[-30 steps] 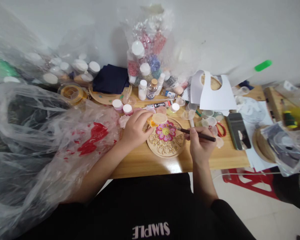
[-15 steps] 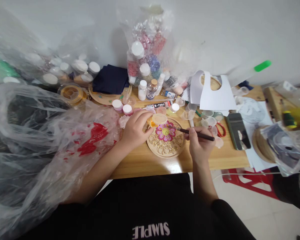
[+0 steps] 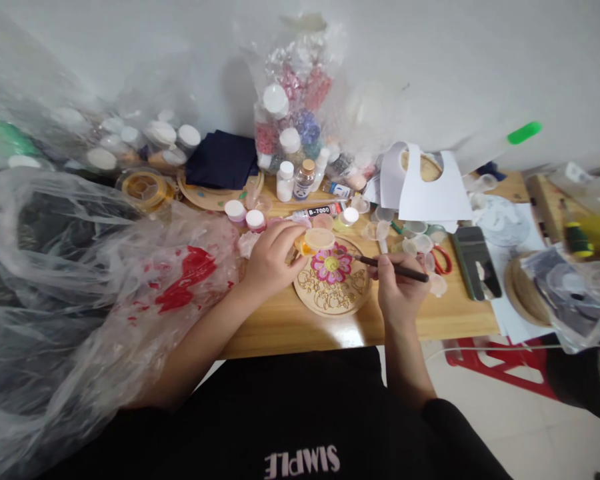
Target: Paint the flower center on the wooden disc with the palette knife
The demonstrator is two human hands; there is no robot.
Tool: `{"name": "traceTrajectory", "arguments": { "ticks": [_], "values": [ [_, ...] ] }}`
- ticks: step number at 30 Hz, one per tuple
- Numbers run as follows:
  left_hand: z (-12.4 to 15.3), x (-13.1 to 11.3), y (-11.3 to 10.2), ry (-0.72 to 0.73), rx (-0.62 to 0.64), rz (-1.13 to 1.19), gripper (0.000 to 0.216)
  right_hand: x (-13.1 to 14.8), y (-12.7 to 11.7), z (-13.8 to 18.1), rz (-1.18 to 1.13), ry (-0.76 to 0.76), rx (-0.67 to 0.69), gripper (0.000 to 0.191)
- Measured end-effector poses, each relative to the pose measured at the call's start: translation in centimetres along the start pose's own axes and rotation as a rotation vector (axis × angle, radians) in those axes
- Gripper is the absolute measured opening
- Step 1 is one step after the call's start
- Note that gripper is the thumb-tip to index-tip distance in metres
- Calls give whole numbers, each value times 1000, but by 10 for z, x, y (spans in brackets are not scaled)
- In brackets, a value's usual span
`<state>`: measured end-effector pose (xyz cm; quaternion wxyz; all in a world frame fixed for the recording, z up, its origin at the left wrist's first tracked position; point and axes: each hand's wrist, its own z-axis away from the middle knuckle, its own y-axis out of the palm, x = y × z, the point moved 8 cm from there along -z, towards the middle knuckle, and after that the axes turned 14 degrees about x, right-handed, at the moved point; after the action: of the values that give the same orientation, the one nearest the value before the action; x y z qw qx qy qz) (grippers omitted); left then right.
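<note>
Plainly, both hands are occupied over a round wooden disc (image 3: 333,305), which lies flat on the wooden table (image 3: 275,333) near its front edge, between the two hands. Raised gold outlines cover its lower part, and above them sits a pink flower (image 3: 331,264) with a yellow centre. The left hand (image 3: 273,263) pinches a small clear plastic cup (image 3: 305,249) with yellow-orange contents between thumb and fingers, over the disc's upper left; a round translucent lid (image 3: 320,239) shows at the cup's top right, though whether the two are joined I cannot tell. The right hand (image 3: 401,287) has its fingers closed pen-fashion on a slim dark-handled tool (image 3: 400,269), whose thin tip points left at the flower's right side; whether it touches the surface is too fine to make out. Just beyond the disc lie a B-7000 glue tube (image 3: 319,211) and a white-lidded jar (image 3: 349,217) with pale yellow-green contents. Near the right hand are red-handled scissors (image 3: 443,260), and farther right a smartphone (image 3: 476,263). A crumpled clear plastic bag (image 3: 105,287), marked with red, spreads beside the left forearm.
</note>
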<state>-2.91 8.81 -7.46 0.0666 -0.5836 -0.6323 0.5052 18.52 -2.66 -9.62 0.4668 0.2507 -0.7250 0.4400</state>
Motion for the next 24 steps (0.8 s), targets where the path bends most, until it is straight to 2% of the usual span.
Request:
{"name": "traceTrajectory", "arguments": {
  "ticks": [24],
  "values": [
    [0,-1,0,-8,-1,-20,30,3,-1,0,44,-17,-3,19]
  ]
}}
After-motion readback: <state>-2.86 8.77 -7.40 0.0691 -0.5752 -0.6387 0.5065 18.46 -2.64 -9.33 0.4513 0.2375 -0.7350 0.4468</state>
